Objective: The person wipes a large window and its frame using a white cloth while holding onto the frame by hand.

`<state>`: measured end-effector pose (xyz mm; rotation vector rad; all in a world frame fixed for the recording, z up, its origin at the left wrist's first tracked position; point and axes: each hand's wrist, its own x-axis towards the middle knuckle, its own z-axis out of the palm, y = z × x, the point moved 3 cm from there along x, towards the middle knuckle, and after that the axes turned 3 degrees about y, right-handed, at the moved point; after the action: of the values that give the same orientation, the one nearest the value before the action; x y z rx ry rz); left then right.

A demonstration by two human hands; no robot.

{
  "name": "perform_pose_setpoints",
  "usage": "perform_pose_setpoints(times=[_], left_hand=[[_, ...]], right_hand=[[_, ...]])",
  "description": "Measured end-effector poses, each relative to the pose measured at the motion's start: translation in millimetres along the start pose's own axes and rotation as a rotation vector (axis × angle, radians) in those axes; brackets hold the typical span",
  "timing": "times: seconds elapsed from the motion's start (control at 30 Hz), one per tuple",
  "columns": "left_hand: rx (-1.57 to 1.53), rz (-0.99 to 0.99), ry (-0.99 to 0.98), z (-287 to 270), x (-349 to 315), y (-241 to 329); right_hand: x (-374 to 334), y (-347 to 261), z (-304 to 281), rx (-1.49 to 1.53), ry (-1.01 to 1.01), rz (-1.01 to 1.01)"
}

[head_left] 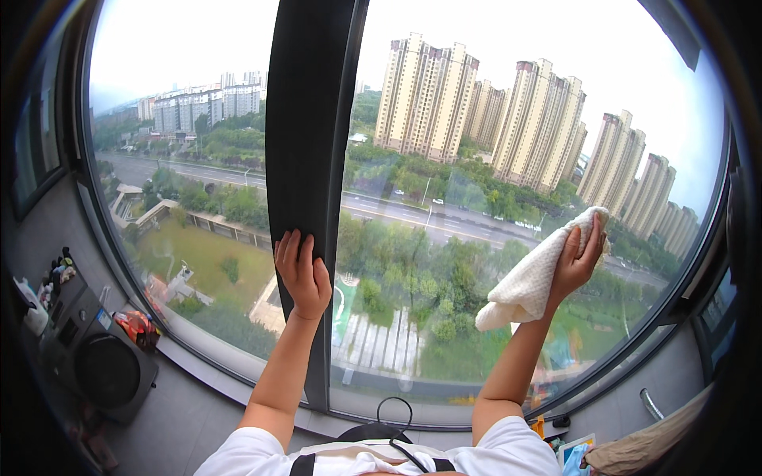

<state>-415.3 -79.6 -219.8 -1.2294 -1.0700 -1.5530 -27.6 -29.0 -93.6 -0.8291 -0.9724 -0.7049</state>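
Note:
A white textured cloth (520,278) is held against the large window pane (429,238) on the right side. My right hand (582,258) grips it near its upper end, fingers pressing it toward the glass, while the rest hangs down to the left. My left hand (302,274) lies on the dark upright window frame (311,143), fingers stretched out and flat, holding nothing. Both arms are raised in front of me.
At the lower left stands a dark front-loading washing machine (107,369) with small items on top. An orange-red bundle (136,327) lies beside it. Brown fabric (651,440) hangs at the lower right. Tall buildings (429,99) show outside.

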Motion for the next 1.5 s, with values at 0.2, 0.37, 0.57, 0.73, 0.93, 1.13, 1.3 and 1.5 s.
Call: perform_pose_setpoints(times=[0.2,0.37,0.57,0.73,0.93,1.13,1.3,1.5], left_hand=[[0.010,0.016,0.013,-5,1,-2],[-0.021,-0.008,0.032,5,-4,5],[-0.006,-0.009,0.011,-2,-2,-7],[-0.001,-0.017,0.026,-2,1,-3],[0.007,0.036,0.050,-1,15,18],[0.016,0.068,0.072,2,18,14],[0.046,0.057,0.103,4,20,15],[-0.033,-0.009,0.096,12,15,16]], right_hand=[[15,-88,48,0.024,-0.017,-0.158],[16,-179,97,-0.002,-0.159,-0.313],[-23,-276,122,0.273,-0.314,-0.408],[-14,-251,113,0.314,-0.336,-0.398],[22,-194,99,0.268,-0.297,-0.380],[61,-109,72,0.155,-0.149,-0.407],[101,-17,39,0.093,-0.059,-0.307],[128,98,-14,0.019,0.166,0.103]])
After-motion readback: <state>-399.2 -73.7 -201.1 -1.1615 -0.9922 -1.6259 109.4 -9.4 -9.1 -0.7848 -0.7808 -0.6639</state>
